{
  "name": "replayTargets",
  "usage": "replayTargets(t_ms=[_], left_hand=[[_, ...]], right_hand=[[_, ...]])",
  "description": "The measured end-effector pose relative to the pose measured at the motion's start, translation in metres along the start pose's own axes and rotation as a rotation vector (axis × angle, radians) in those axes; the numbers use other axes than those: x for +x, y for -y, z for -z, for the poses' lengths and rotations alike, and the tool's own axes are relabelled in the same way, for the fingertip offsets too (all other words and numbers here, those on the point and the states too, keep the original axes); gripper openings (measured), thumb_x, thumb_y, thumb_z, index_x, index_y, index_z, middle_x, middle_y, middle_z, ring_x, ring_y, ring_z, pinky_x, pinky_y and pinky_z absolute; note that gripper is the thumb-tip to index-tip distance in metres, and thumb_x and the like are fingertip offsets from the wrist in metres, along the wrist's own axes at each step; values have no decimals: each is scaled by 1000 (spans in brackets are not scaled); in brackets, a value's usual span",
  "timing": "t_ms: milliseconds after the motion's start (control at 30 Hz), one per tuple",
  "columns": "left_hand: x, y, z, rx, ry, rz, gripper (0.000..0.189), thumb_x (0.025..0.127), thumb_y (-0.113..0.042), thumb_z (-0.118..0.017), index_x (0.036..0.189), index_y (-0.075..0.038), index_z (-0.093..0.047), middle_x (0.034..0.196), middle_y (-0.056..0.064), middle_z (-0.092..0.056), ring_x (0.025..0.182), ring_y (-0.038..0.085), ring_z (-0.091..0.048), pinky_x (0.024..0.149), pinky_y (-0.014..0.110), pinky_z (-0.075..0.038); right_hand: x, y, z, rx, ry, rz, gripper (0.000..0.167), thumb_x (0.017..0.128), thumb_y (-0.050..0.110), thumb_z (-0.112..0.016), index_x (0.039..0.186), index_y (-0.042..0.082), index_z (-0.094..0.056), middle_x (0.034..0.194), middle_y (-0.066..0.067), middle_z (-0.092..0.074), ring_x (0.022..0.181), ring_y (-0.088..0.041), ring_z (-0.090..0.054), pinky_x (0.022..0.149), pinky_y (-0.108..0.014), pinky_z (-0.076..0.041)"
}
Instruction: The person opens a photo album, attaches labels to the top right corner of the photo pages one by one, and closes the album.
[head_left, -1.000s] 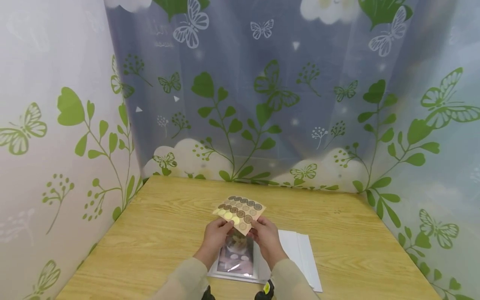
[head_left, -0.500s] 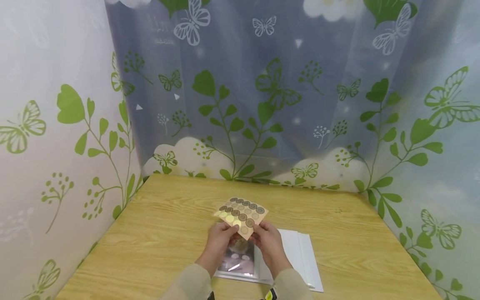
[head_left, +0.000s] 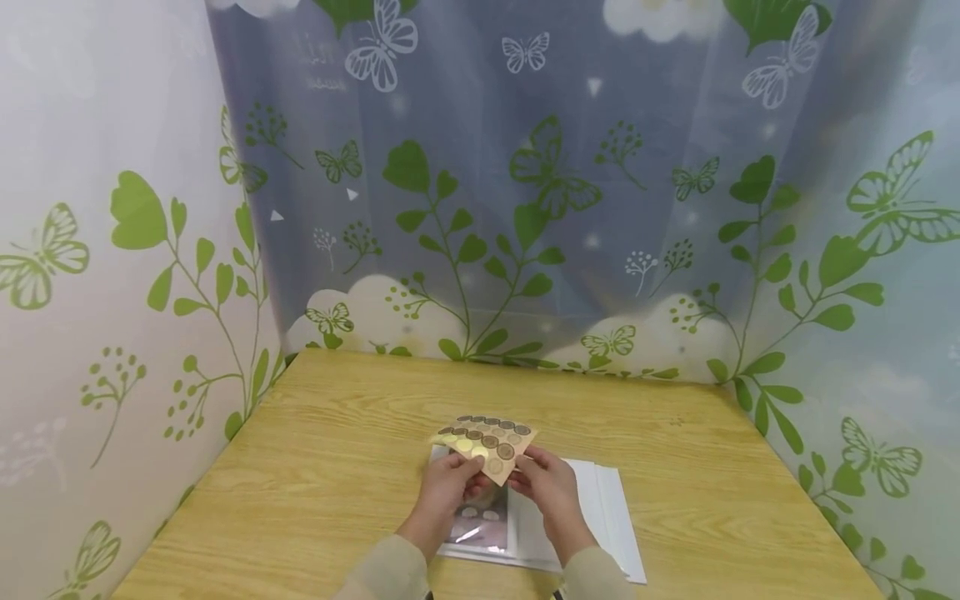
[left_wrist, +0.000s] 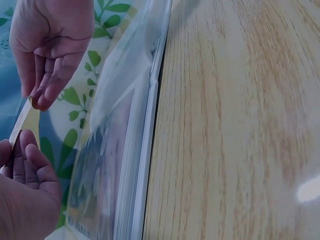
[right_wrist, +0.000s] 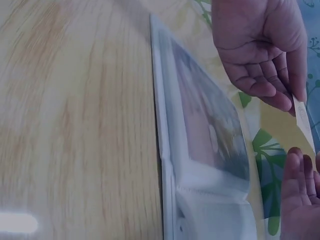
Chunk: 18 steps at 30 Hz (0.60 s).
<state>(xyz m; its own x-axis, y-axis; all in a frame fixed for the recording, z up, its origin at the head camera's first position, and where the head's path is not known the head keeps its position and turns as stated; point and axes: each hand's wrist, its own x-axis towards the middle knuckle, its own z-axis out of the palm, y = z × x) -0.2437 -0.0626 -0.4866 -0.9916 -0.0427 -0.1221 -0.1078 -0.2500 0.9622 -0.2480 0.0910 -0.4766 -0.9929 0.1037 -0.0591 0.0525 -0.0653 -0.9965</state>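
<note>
A tan sheet of round coin-like stickers (head_left: 483,442) is held over the table, slightly bowed, with rows of dark, pale and shiny gold circles. My left hand (head_left: 444,493) pinches its near left edge, thumb on top. At the near right corner my right hand (head_left: 553,493) pinches it between thumb and fingers. Both hands also appear in the wrist views, where the sheet (left_wrist: 21,120) is seen nearly edge-on. Below them lies an open photo album (head_left: 536,533) with clear sleeves; a photo (head_left: 480,529) under shiny plastic is partly hidden by my left hand.
The album's white right-hand pages (head_left: 611,508) spread out past my right hand. All of this lies on a wood-grain table (head_left: 300,467). Curtains (head_left: 480,208) printed with leaves and butterflies stand along the back and both sides.
Both hands have moved slightly right and nearer with the sticker sheet. Its far edge has dipped, so it now looks flatter and more bowed. The album has stayed in place.
</note>
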Motion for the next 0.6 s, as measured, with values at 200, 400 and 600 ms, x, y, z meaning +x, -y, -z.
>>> replayTargets(t_ms=[200,400,600], left_hand=[[-1,-1,0,5,-6,-13,13,95,-7,-63,92,6,-66,72,5,-67,67,14,-64,66,27,-55],[-2,-1,-1,-18,-22,-30,16,94,-5,-64,99,10,-65,72,5,-68,66,14,-64,65,26,-55],[-3,0,-4,-38,-36,-60,14,92,-2,-65,97,11,-65,72,5,-68,64,13,-64,64,25,-56]], right_hand=[[-3,3,5,-209,-77,103,34,94,2,-60,124,-14,-59,98,-17,-70,81,-24,-71,71,-31,-60],[-9,5,3,-569,-122,339,24,91,5,-68,114,-2,-70,98,-11,-72,86,-24,-71,72,-35,-59],[-18,7,-6,-806,-102,589,18,88,9,-73,105,5,-74,98,-7,-71,88,-24,-68,74,-40,-57]])
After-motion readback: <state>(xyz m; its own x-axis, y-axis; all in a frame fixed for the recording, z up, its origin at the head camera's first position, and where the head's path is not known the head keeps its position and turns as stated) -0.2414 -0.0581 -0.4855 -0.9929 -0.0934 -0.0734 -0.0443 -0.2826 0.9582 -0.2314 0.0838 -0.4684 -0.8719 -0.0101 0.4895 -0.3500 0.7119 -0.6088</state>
